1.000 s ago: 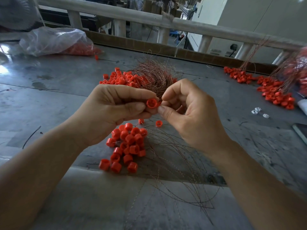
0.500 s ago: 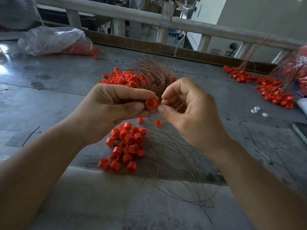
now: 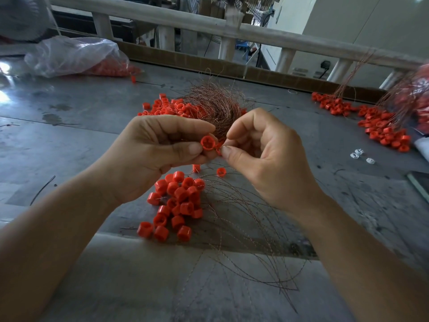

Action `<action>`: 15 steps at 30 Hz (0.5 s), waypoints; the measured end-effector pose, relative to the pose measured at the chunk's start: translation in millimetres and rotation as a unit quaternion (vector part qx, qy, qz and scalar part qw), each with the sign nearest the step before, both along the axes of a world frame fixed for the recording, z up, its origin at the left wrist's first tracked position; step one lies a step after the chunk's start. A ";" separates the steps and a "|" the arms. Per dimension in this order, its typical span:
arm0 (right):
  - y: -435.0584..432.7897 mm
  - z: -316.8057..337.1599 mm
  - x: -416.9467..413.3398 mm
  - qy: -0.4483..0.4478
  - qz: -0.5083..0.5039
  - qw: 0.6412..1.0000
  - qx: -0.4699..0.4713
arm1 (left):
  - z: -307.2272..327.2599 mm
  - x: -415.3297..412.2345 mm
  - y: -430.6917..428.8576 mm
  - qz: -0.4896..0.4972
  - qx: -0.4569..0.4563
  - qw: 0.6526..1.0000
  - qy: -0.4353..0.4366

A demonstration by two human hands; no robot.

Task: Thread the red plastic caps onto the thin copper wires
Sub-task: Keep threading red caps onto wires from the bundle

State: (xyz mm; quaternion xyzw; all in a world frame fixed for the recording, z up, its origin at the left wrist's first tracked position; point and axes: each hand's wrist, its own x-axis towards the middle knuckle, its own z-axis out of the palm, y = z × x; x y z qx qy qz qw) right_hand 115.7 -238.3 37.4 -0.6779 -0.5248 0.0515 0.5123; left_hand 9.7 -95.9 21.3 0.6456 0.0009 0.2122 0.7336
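fingers point(image 3: 176, 126) & thumb of the left hand point(image 3: 148, 156) are curled round a red cap point(image 3: 207, 143), pinching it w/ its cross-marked end turned toward the camera. right hand point(image 3: 269, 159) is just beside it. its thumb & forefinger are pinched narrow on the red at the cap's right side, other fingers curled in. can't tell if a wire runs betw. those tips, too thin to see. both hands are held above the grey table point(image 3: 81, 140). below them lies a small pile of caps point(image 3: 178, 201), w/ loose copper wires point(image 3: 243, 228) fanning out to its right & toward the near edge. behind the hands a thick wire bundle point(image 3: 213, 105) rests on a bigger heap of caps point(image 3: 167, 106). far right: another heap point(image 3: 380, 129) w/ wires sticking up from it, & 3 small white bits point(image 3: 358, 153) near it. far left: a clear plastic bag point(image 3: 74, 54) w/ red caps inside.
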 end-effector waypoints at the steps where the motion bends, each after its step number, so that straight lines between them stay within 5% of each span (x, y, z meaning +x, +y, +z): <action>1: 0.1 0.1 0.0 0.003 0.001 1.000 0.000 | -0.2 0.1 0.2 -0.002 -0.002 1.000 0.002; 15: 0.7 5.7 3.5 0.180 0.027 0.983 -0.007 | -0.7 0.5 0.8 -0.046 -0.043 0.998 -0.011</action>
